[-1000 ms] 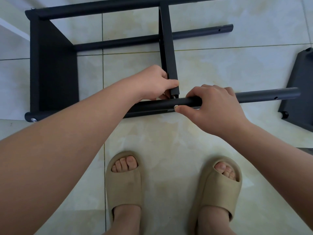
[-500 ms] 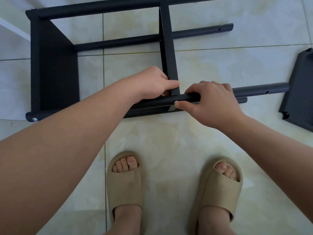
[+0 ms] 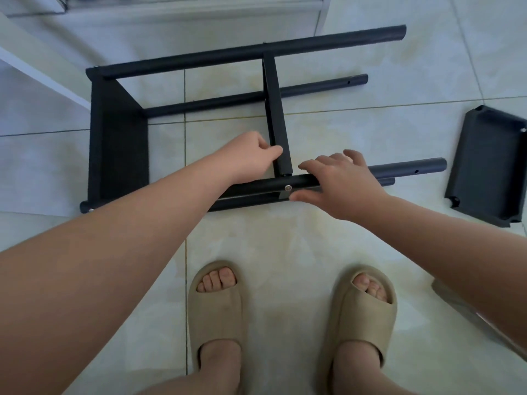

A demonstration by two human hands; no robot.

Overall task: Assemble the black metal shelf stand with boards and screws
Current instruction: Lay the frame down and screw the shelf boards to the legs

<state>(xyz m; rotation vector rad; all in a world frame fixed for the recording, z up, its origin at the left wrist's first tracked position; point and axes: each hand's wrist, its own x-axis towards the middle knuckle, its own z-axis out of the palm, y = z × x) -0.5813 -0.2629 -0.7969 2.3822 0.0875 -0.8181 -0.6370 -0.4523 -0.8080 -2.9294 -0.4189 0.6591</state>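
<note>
1. Position. The shelf frame (image 3: 228, 58) lies on its side on the tiled floor (image 3: 285, 238), directly ahead of the person's feet. One end board (image 3: 118, 143) is fitted at the left. The middle board (image 3: 275, 109) crosses the frame and meets the near tube (image 3: 413, 170) at a silver screw (image 3: 288, 188).

2. Hands. The left hand (image 3: 251, 155) pinches the near end of the middle board, thumb on its face and fingers curled behind. The right hand (image 3: 342, 183) is spread and slack over the near tube, thumb just beside the screw and gripping nothing.

3. Step in hand, as judged: seating the screw through the tube into the corner of the middle board.

4. Procedure. Hold the board square to the tube so that the hole and the thread line up. Start the screw with the fingertips and turn it lightly. If it binds, back it off and realign it rather than forcing it. Whether the screw is fully home cannot be told from this view.

5. Remaining. A loose board (image 3: 489, 166) lies well apart to the right, not yet fitted. The open tube ends there suggest its place.
</note>
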